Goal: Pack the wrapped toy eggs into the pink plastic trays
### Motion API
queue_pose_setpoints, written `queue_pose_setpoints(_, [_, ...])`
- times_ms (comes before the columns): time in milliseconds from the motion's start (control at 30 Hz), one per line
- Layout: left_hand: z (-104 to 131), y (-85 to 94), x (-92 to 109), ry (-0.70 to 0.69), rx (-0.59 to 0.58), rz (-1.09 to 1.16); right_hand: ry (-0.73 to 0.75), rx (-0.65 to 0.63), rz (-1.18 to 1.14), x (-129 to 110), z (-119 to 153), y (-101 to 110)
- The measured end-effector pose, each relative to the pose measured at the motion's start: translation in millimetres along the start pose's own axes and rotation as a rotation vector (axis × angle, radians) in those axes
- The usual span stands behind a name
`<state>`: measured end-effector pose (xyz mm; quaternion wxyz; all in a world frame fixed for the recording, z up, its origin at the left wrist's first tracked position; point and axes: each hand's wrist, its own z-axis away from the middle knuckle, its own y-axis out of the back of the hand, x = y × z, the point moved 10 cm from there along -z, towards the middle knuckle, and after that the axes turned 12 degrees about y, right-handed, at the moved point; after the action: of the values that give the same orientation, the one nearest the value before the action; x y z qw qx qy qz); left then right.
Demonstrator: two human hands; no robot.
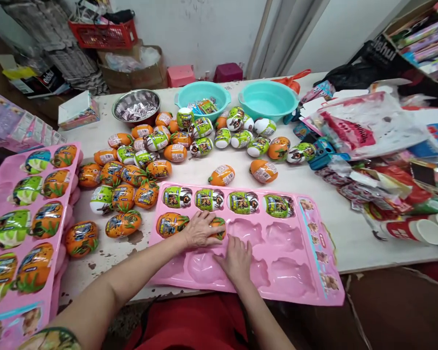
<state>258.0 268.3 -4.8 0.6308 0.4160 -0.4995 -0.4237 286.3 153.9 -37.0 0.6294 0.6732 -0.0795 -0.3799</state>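
A pink moulded tray (281, 260) lies in front of me. Its back row holds several green-and-white toy eggs (208, 199), and an orange toy egg (172, 224) sits at the left of the middle row. My left hand (200, 231) has its thumb and fingers around another orange egg (218, 227) in the neighbouring hollow, partly covering it. Just right of that, my right hand (237, 260) rests palm down over the tray with thumb and fingers apart, nothing visible in it. Bare hollows show at the tray's right and front.
Loose orange and green eggs (175, 152) crowd the table behind and left. A second pink tray (60, 214) with eggs stands at far left. Farther back are a metal bowl (151, 115) and two turquoise basins (268, 100). Packaging (375, 124) and paper cups (416, 231) fill the right.
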Motion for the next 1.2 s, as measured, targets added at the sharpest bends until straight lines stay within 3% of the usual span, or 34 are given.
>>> queue_pose_setpoints(67, [-3,-7.3,0,0.009,-0.001,-0.042,-0.001,-0.066,0.125,-3,-3,-6])
queue_pose_setpoints(167, [1,-10.9,1,0.030,-0.018,-0.086,0.007,-0.066,0.122,-14,-9,3])
queue_pose_setpoints(267, [7,-9.5,-1,0.053,-0.042,-0.083,0.003,-0.028,0.088,-19,-7,12])
queue_pose_setpoints(333, [-1,-1.1,-3,0.053,-0.042,-0.046,-0.014,-0.010,0.063,-14,-3,11])
queue_pose_setpoints(400, [-33,22.2,-17,0.162,0.033,0.008,-0.010,0.003,0.012,-7,-1,4])
queue_pose_setpoints(500, [-115,68.5,-60,0.513,0.194,0.048,0.056,0.089,-0.181,1,2,4])
queue_pose_setpoints(533, [-146,75.0,-70,0.592,0.161,0.048,0.070,0.141,-0.285,5,3,9])
queue_pose_setpoints(600, [-199,73.7,-81,0.670,-0.022,0.039,0.013,0.247,-0.535,21,5,25])
queue_pose_setpoints(667, [-221,76.0,-82,0.687,-0.125,0.039,-0.178,0.313,-0.843,46,5,36])
queue_pose_setpoints(733, [-209,95.1,-68,0.627,-0.002,0.132,-0.422,0.343,-1.235,63,0,36])
queue_pose_setpoints(800, [-169,113.3,-33,0.437,0.162,0.345,-0.578,0.329,-1.650,59,-14,33])
queue_pose_setpoints(833, [-144,115.1,-9,0.304,0.183,0.465,-0.608,0.340,-1.800,55,-22,34])
queue_pose_setpoints(900, [-98,100.3,42,0.053,0.081,0.596,-0.617,0.454,-1.883,58,-33,40])
queue_pose_setpoints(967, [-69,74.1,78,-0.076,-0.037,0.571,-0.573,0.614,-1.738,73,-30,47])
queue_pose_setpoints(1033, [-63,48.2,97,-0.121,-0.080,0.434,-0.481,0.680,-1.415,90,-14,57])
queue_pose_setpoints(1133, [-72,13.2,107,-0.207,-0.094,0.173,-0.387,0.641,-0.890,115,19,69])
queue_pose_setpoints(1200, [-77,-7.3,106,-0.242,-0.113,0.047,-0.323,0.491,-0.555,124,32,67])
